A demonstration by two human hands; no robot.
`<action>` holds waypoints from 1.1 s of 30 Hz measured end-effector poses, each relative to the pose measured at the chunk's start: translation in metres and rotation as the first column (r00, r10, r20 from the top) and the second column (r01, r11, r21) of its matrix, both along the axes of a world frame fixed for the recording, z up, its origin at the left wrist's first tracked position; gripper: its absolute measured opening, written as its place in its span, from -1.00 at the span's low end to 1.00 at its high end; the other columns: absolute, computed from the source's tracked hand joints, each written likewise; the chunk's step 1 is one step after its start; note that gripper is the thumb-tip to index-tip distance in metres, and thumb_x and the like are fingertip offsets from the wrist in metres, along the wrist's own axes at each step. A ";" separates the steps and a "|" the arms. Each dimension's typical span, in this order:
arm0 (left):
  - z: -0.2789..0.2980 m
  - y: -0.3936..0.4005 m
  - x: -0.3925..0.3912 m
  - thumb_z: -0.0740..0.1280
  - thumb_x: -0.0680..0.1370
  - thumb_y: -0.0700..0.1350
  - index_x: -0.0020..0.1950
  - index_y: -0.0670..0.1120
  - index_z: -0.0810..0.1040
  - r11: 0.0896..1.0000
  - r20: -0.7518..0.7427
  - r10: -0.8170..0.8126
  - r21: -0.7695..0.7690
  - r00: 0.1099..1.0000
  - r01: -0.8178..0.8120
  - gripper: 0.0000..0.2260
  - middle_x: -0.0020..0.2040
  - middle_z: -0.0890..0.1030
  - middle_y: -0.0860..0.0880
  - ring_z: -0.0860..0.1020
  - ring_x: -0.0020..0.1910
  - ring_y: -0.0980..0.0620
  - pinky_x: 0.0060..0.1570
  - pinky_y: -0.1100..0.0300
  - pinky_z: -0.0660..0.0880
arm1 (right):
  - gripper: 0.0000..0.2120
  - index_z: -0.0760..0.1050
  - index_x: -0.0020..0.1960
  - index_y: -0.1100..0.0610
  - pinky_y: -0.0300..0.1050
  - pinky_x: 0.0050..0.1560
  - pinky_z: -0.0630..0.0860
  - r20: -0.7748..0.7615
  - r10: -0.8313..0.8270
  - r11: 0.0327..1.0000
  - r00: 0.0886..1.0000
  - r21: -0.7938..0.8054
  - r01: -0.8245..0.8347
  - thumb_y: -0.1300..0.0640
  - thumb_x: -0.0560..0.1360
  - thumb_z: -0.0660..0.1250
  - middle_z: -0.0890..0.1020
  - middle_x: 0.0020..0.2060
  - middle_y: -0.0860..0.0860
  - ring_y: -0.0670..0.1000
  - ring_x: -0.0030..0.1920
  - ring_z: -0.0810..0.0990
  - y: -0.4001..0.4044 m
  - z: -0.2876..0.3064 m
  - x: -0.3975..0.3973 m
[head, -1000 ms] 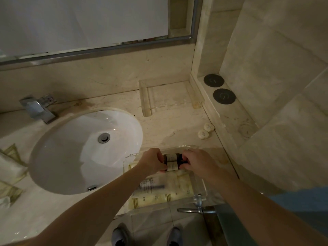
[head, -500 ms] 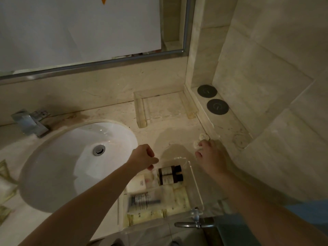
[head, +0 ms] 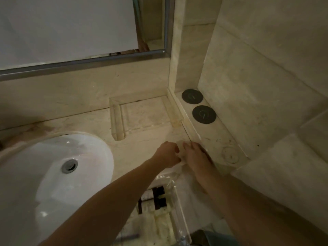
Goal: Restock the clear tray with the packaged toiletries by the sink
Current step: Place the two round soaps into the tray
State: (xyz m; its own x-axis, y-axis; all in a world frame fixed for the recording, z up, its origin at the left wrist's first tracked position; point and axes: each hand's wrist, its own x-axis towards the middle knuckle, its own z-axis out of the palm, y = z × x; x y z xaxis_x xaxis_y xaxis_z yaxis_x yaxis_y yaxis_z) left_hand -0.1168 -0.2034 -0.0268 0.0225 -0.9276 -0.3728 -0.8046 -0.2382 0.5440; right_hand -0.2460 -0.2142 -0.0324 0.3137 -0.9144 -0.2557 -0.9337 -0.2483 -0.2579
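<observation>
The clear tray (head: 179, 213) lies at the counter's front edge, partly under my left forearm. Two dark bottles (head: 154, 199) with pale labels lie side by side in it, with yellowish sachets (head: 160, 226) nearer me. Beyond the tray, both hands meet on the counter by the side ledge. My left hand (head: 166, 155) has its fingers curled round a small white packet (head: 180, 153), which shows between the two hands. My right hand (head: 195, 158) lies right beside it, over the spot of a second packet; its fingertips are hidden.
The white sink basin (head: 53, 174) with its metal drain fills the left. A raised stone ledge (head: 213, 139) on the right carries two black round discs (head: 204, 114). A clear stand (head: 118, 121) sits against the back wall under the mirror (head: 71, 32).
Both hands let go of the two dark bottles, now lying in the tray, and moved forward and right to the small white packets by the ledge. The view tilted toward the wall.
</observation>
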 end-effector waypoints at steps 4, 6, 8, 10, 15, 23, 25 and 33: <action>-0.015 -0.009 -0.018 0.32 0.50 -0.04 0.12 -0.12 0.51 0.994 0.069 -0.106 -0.030 0.992 0.108 -0.75 0.08 0.56 -0.11 0.43 0.11 -0.08 0.03 0.16 0.36 | -0.64 0.33 0.36 0.04 0.08 0.32 0.39 -0.015 0.003 1.000 1.000 0.021 -0.003 0.15 0.57 0.15 0.34 0.34 0.11 0.13 0.32 0.39 -0.003 -0.006 0.002; -0.019 -0.012 -0.021 0.32 0.48 -0.08 0.11 -0.11 0.51 0.993 0.075 -0.112 -0.029 0.991 0.115 -0.77 0.08 0.55 -0.13 0.43 0.08 -0.08 -0.04 0.18 0.32 | -0.67 0.36 0.34 0.08 0.06 0.31 0.41 -0.039 -0.006 1.000 0.999 0.001 0.006 0.17 0.57 0.14 0.32 0.34 0.13 0.14 0.28 0.43 -0.003 -0.004 0.003; -0.021 -0.013 -0.019 0.37 0.45 -0.09 0.07 -0.11 0.52 0.994 0.071 -0.110 -0.005 0.991 0.111 -0.77 0.06 0.56 -0.14 0.48 0.04 -0.08 -0.06 0.18 0.36 | -0.69 0.38 0.31 0.11 0.03 0.29 0.41 -0.070 0.004 1.000 0.998 -0.004 -0.004 0.16 0.58 0.13 0.30 0.34 0.14 0.14 0.22 0.47 -0.002 -0.001 0.004; -0.019 -0.012 -0.012 0.45 0.39 -0.12 0.02 -0.10 0.52 0.998 0.004 -0.048 0.033 0.999 0.048 -0.76 -0.02 0.57 -0.10 0.54 -0.03 -0.06 -0.09 0.16 0.45 | -0.69 0.35 0.31 0.14 0.02 0.28 0.41 -0.131 0.057 0.998 0.990 0.001 -0.058 0.15 0.58 0.15 0.28 0.32 0.17 0.15 0.20 0.48 0.000 0.004 0.004; -0.003 0.000 0.021 0.51 0.36 -0.23 -0.01 -0.09 0.50 0.970 -0.263 0.240 0.098 0.934 -0.222 -0.71 -0.10 0.60 -0.10 0.59 -0.26 0.02 -0.37 0.28 0.49 | -0.72 0.37 0.24 0.16 0.04 0.17 0.52 -0.200 0.055 0.991 0.978 -0.109 -0.078 0.17 0.54 0.21 0.43 0.21 0.17 0.16 0.16 0.51 0.008 0.006 0.006; 0.058 0.051 0.055 0.34 0.40 -0.52 0.09 -0.26 0.56 0.870 -0.854 0.441 0.330 0.277 -0.366 -0.68 0.02 0.56 -0.24 0.60 -0.05 -0.11 -0.12 0.17 0.63 | -0.66 0.44 0.06 -0.03 -0.08 -0.07 0.59 0.714 -0.409 0.907 0.569 0.249 0.340 0.14 0.38 0.49 0.57 -0.06 -0.09 -0.05 -0.07 0.58 0.036 0.039 0.022; 0.073 0.064 0.060 0.29 0.42 -0.53 0.13 -0.31 0.55 0.881 -0.883 0.420 0.341 0.209 -0.328 -0.68 0.03 0.56 -0.23 0.60 -0.03 -0.10 -0.11 0.18 0.62 | -0.63 0.45 0.09 -0.05 -0.03 -0.09 0.64 0.770 -0.392 0.917 0.504 0.281 0.284 0.17 0.37 0.50 0.58 -0.04 -0.11 -0.07 -0.08 0.60 0.046 0.054 0.024; 0.127 0.115 0.068 0.36 0.41 -0.47 0.19 -0.31 0.49 0.919 -0.913 0.331 0.254 0.240 -0.303 -0.64 0.09 0.60 -0.29 0.65 -0.02 -0.13 -0.06 0.17 0.63 | -0.56 0.38 -0.04 -0.13 -0.18 -0.30 0.53 0.864 -0.254 0.960 0.435 0.172 0.220 0.21 0.30 0.55 0.55 -0.10 -0.14 -0.07 -0.16 0.59 0.089 0.103 0.030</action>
State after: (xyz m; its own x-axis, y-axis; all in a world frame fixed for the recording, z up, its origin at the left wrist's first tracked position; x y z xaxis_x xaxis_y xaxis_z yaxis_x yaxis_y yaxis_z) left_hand -0.0486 -0.0880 0.1003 -0.0571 -0.9251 -0.3754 0.3810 -0.3677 0.8483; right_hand -0.2161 -0.1254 0.0705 0.1581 -0.9874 -0.0071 -0.2358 -0.0308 -0.9713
